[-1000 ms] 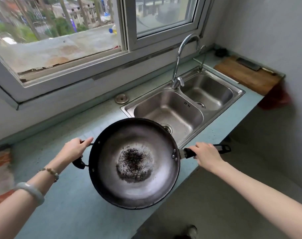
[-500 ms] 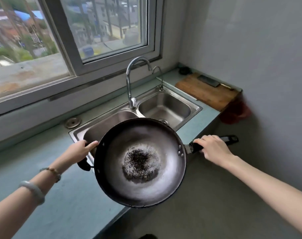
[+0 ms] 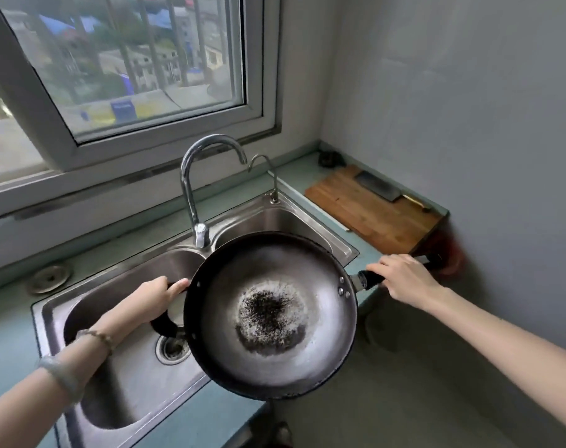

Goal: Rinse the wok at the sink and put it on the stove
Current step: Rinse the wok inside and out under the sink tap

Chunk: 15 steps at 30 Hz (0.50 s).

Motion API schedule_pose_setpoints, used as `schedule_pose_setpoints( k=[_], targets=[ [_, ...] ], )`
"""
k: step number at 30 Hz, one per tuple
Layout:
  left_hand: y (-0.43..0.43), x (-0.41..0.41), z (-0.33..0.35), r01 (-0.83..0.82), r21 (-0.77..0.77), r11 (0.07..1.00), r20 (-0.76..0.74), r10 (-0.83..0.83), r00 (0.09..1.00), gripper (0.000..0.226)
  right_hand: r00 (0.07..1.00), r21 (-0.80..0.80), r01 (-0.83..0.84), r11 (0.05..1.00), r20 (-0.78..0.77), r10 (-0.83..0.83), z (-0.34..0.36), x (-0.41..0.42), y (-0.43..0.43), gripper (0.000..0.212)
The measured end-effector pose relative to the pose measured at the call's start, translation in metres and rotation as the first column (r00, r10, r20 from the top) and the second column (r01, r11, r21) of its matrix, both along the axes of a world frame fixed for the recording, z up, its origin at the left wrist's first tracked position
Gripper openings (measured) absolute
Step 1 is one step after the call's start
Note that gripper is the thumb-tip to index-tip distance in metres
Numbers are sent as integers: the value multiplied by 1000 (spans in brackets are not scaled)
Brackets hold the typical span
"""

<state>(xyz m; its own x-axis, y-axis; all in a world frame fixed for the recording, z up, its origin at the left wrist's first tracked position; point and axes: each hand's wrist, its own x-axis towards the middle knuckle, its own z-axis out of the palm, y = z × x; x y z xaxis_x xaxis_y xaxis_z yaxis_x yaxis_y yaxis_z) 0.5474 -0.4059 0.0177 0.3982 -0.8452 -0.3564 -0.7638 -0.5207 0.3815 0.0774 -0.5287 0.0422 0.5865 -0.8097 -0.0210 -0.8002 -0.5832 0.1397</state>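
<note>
My left hand [image 3: 152, 300] grips wok [image 3: 270, 315] loop handle, right hand [image 3: 404, 279] grips long handle. Wok held over double sink [image 3: 120, 376], charred patch in centre. Faucet [image 3: 194, 189] behind.

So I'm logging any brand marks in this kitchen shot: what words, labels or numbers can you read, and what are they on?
No text can be read.
Blue sign outside the window: it may carry marks, too blurred to read.
Wok, held by the left hand and right hand: no marking visible.
Faucet, sink, cutting board, cleaver: no lettering visible.
</note>
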Motion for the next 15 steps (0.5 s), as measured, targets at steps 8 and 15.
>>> schedule_pose_setpoints(
  k=[8,15],
  targets=[
    [-78,-34,-3,-150,19,989,-234,150,961,28,992,3,-116,993,-56,116,2,-13,-125,51],
    [-99,-49,-27,-463,60,885,-458,436,775,26,945,-4,-322,947,-70,321,-15,7,-230,54]
  ],
)
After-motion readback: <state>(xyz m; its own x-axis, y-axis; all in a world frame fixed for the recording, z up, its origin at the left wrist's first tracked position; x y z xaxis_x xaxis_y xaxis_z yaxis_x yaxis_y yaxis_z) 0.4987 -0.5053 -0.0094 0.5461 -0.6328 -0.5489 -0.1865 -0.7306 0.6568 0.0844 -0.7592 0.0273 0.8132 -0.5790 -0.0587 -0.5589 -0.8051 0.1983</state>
